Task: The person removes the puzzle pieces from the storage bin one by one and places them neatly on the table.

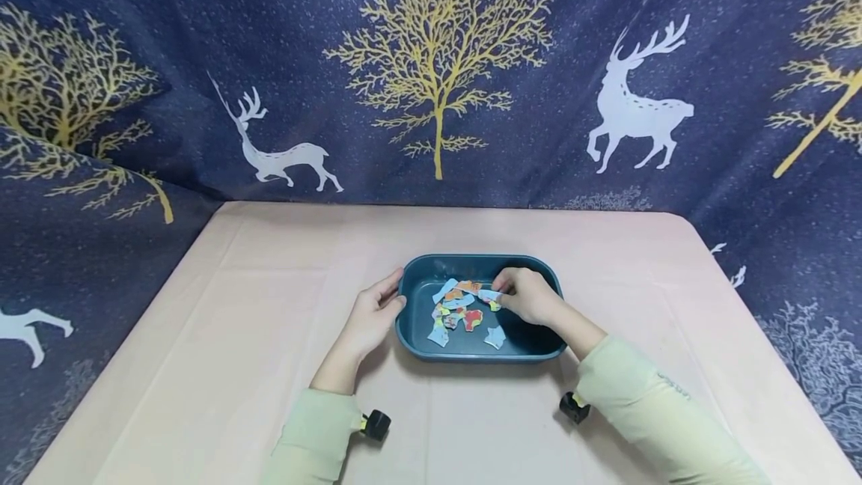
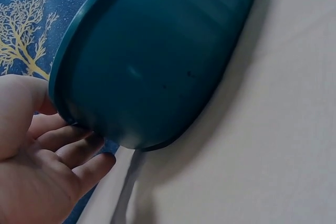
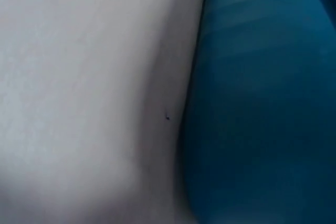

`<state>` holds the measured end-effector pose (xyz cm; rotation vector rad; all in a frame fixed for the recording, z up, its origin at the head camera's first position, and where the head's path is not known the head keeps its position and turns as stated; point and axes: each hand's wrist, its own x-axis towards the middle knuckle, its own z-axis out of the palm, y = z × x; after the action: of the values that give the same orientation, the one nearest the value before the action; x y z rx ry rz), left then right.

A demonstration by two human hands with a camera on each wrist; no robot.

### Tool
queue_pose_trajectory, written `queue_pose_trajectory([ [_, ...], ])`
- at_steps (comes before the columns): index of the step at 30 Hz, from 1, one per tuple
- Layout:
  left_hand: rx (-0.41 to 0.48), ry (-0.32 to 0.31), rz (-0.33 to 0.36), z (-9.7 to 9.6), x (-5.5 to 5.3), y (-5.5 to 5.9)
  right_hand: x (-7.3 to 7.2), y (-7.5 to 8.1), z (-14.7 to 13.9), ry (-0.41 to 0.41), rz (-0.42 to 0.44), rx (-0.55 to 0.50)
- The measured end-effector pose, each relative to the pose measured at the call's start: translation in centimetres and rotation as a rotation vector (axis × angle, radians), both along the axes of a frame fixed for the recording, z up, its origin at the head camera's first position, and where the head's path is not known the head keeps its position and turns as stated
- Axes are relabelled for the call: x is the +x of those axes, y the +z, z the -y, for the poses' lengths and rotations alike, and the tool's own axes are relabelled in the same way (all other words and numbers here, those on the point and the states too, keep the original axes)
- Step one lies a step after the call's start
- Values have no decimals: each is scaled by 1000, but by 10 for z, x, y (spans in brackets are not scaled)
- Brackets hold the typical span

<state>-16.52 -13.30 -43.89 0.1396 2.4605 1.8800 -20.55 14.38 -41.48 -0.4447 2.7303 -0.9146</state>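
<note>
A dark teal rectangular tub (image 1: 481,358) stands on the table, with several irregular, colourfully printed flat pieces (image 1: 474,318) inside. My left hand (image 1: 369,318) holds the tub's left end, thumb at the rim; in the left wrist view the fingers (image 2: 94,169) lie against its outside. Reaching over the right side, my right hand (image 1: 532,299) pinches a light blue printed piece (image 1: 486,296) between thumb and fingers above the tub floor. Another light blue piece (image 1: 494,337) lies apart near the front. The right wrist view shows only the tub's outer wall (image 3: 262,103) and tabletop; the hand is out of it.
A pale pinkish cloth (image 1: 269,305) covers the table around the tub. Behind and at the sides hangs dark blue fabric (image 1: 431,193) with trees and deer. Small black cameras (image 1: 376,425) are strapped at both sleeved wrists, close over the tabletop.
</note>
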Motion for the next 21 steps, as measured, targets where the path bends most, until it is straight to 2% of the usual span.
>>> queue_pose_trajectory([
  [5, 21, -6, 22, 1, 0, 0, 2, 2, 0, -29, 56, -72],
  [13, 42, 11, 16, -1, 1, 1, 5, 8, -6, -32, 74, -190],
  [21, 66, 68, 12, -8, 6, 3, 11, 17, -13, -24, 83, -265],
])
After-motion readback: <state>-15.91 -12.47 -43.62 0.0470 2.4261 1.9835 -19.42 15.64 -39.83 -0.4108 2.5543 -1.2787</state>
